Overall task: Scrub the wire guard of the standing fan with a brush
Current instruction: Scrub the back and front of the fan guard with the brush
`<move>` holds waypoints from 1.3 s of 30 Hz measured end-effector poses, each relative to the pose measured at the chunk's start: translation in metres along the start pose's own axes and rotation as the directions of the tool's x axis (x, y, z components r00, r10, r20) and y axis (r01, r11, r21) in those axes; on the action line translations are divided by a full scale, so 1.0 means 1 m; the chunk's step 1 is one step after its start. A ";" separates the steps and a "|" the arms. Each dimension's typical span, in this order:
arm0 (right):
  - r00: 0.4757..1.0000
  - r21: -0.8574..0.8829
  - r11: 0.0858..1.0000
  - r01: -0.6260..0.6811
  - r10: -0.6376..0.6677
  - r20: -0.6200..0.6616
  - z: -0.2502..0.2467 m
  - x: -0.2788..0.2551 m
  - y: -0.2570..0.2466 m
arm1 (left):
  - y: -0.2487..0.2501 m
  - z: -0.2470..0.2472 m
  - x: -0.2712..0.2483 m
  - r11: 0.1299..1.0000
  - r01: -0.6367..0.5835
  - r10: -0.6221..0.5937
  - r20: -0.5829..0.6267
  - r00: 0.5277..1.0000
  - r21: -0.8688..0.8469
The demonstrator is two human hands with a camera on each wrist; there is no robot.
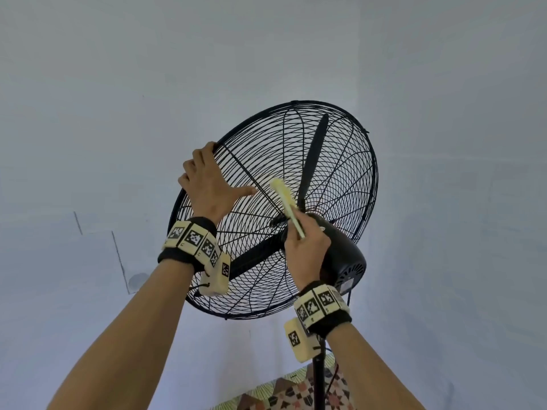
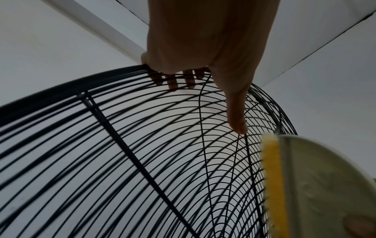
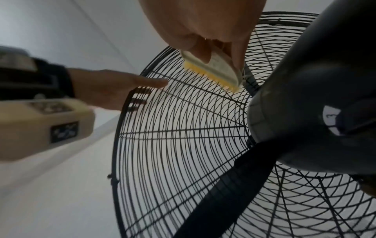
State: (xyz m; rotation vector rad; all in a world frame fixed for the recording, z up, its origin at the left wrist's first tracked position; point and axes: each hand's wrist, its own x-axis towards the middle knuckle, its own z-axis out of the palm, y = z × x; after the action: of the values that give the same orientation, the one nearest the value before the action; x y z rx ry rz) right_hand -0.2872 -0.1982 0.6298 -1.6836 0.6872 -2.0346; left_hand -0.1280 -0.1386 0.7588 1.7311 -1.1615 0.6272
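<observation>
Black wire guard [image 1: 340,161] encloses the dark fan blades [image 1: 315,155]. Left hand [image 1: 207,184] curls its fingers [image 2: 173,80] over the guard's rim, thumb straight along the wires. Right hand [image 1: 306,241] pinches the yellow-bristled brush [image 1: 285,199] against the guard near the motor housing [image 3: 305,96]. Only the head view shows the pole [image 1: 319,380].

The fan's black pole [image 1: 319,380] stands over patterned floor [image 1: 284,395].
</observation>
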 end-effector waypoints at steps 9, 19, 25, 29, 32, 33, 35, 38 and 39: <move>0.980 -0.031 0.990 -0.136 0.131 -0.147 -0.016 0.021 0.004 | 0.009 0.001 0.000 1.000 -0.027 0.027 0.000 1.000 -0.004; 0.987 -0.058 0.991 -0.117 0.110 -0.115 -0.020 0.018 0.006 | 0.007 0.000 0.001 1.000 -0.014 0.014 0.011 1.000 -0.014; 0.994 -0.102 0.989 -0.109 0.110 -0.003 -0.004 0.000 0.007 | 0.004 0.001 0.001 1.000 -0.004 0.004 0.004 1.000 -0.006; 0.988 -0.065 0.992 -0.107 0.113 0.109 -0.017 0.004 0.009 | 0.001 0.000 0.001 1.000 0.000 0.000 0.012 1.000 -0.004; 0.989 -0.067 0.990 -0.122 0.115 -0.098 -0.027 0.018 0.009 | 0.006 0.001 0.002 1.000 -0.020 0.020 0.012 1.000 -0.003; 0.982 -0.069 0.988 -0.135 0.124 -0.143 -0.026 0.020 0.009 | 0.007 0.001 0.002 1.000 -0.026 0.026 0.008 1.000 -0.005; 0.975 -0.075 0.981 -0.178 0.166 -0.144 -0.017 0.015 0.010 | 0.007 0.001 0.001 0.999 -0.030 0.030 0.002 1.000 -0.012; 0.979 -0.024 0.979 -0.203 0.203 0.007 -0.002 -0.002 0.015 | 0.002 0.001 0.001 1.000 -0.013 0.012 -0.003 1.000 -0.017; 0.978 -0.006 0.980 -0.198 0.198 0.065 -0.001 -0.006 0.016 | 0.000 0.001 0.001 1.000 -0.005 0.005 -0.002 1.000 -0.019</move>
State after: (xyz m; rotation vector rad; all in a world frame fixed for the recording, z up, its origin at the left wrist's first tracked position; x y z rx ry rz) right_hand -0.2873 -0.2070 0.6148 -1.6047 0.7986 -1.8347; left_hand -0.1279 -0.1399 0.7587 1.7117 -1.1666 0.6191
